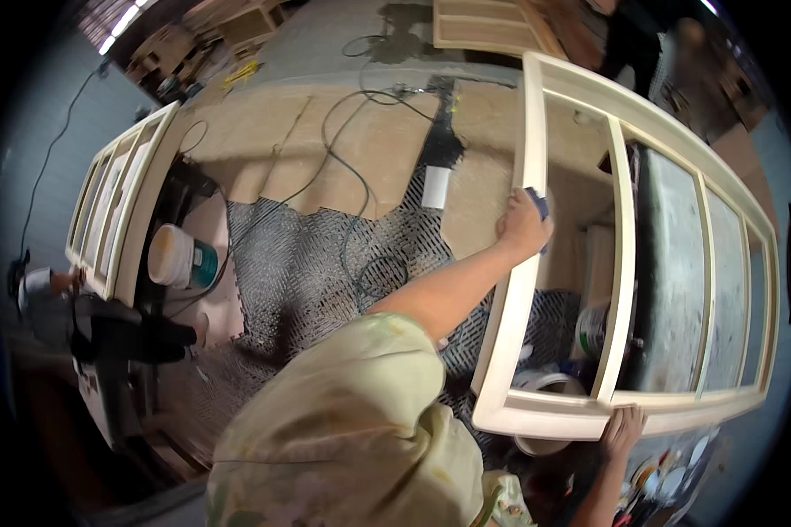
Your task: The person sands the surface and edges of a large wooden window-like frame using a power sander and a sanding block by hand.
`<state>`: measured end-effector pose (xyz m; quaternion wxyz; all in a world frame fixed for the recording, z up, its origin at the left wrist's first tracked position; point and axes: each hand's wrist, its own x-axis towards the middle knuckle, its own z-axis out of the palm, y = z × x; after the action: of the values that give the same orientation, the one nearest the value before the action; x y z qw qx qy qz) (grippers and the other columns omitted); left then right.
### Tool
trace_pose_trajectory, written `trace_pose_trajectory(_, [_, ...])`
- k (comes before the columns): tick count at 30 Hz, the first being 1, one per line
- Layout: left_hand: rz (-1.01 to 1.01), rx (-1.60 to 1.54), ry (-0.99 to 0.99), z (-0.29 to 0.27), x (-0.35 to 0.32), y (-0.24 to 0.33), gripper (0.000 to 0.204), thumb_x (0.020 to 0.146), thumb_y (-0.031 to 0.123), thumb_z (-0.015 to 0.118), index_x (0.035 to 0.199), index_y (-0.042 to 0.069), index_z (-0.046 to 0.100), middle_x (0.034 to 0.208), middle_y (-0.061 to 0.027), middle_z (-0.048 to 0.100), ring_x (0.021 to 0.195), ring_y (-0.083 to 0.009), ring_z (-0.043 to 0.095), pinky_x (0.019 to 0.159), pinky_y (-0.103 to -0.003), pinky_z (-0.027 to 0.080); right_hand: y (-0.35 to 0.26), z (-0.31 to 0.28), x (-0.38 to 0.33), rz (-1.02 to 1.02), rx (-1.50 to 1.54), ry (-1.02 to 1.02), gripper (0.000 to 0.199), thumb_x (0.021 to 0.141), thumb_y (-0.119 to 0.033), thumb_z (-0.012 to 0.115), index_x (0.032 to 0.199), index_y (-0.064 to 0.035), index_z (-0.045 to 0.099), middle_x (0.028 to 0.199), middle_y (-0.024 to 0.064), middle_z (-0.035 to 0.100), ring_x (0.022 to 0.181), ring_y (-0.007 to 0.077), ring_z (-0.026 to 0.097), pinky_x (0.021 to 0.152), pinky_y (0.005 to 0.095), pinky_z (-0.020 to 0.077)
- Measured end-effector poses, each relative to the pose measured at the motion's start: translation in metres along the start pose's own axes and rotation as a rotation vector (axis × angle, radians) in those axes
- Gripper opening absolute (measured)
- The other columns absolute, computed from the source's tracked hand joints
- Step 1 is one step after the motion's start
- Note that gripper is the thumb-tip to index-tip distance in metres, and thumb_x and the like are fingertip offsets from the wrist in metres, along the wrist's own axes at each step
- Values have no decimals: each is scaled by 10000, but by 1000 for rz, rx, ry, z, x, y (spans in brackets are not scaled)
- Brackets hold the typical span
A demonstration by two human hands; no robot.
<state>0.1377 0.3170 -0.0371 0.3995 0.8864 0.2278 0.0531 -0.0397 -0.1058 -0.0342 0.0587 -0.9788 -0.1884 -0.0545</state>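
While my right hand (622,429) grips the near bottom rail of the pale wooden window frame (620,263), fingers curled over its edge, my left hand (523,224) lies farther up on the frame's left rail, closed on a small blue pad (539,205) pressed against the wood. I see the frame standing tilted in front of me, its panes divided by slim bars, with a grey slab behind the right openings. Below it, near my right hand, sit several paint tins (593,329). Past my left sleeve, cables (351,220) snake over a grey patterned mat (299,263). Further left stands a white bucket (174,255) beside a second pale frame (119,206) leaning on its edge. At the far end I make out stacked timber panels (492,26).
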Motion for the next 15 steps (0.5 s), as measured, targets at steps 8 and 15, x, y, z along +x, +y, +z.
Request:
trace_pose_trajectory(8, [343,221,-332,-85,-127,-46,527,955,397,438,1198,-69,391,919,-249,648,840,-370,652,764,-411,508,-100,-36,27,159,158,394,366,807,-102,590,1171,-74,563,1157,188,572,1056,353,533,903,419,438])
trace_pose_trajectory(15, [333,-419,-1548,-84,-265,-28,628,1007,432,248,1433,-29,233,1449,-193,288,1371,-251,241,1125,-341,179,-294,-10,-83,418,1697,264,541,890,-231,633,1322,9,413,1222,146,516,1026,210,562,908,329,454])
